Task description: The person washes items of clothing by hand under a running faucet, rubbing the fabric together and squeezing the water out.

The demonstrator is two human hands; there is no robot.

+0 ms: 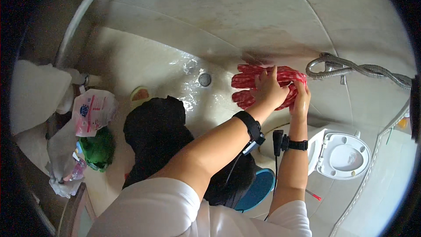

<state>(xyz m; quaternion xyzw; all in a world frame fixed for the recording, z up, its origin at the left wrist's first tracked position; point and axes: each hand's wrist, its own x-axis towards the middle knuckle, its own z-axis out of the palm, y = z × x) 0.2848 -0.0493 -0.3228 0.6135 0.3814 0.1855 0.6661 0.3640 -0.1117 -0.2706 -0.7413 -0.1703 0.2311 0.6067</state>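
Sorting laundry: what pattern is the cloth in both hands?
Red-and-white check cloth, seen in the head view.

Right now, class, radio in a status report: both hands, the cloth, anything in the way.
Left hand and right hand both gripping red-and-white cloth over wet floor. Black garment pile close by. Metal hose beside cloth.

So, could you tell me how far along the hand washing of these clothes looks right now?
Done: the floor around the drain is wet, so washing has begun. In hand: the left hand and right hand both grip a red patterned cloth above the floor, apparently wringing it. Left: a black pile lies beside the drain, seemingly untouched, though whether it is washed cannot be told.
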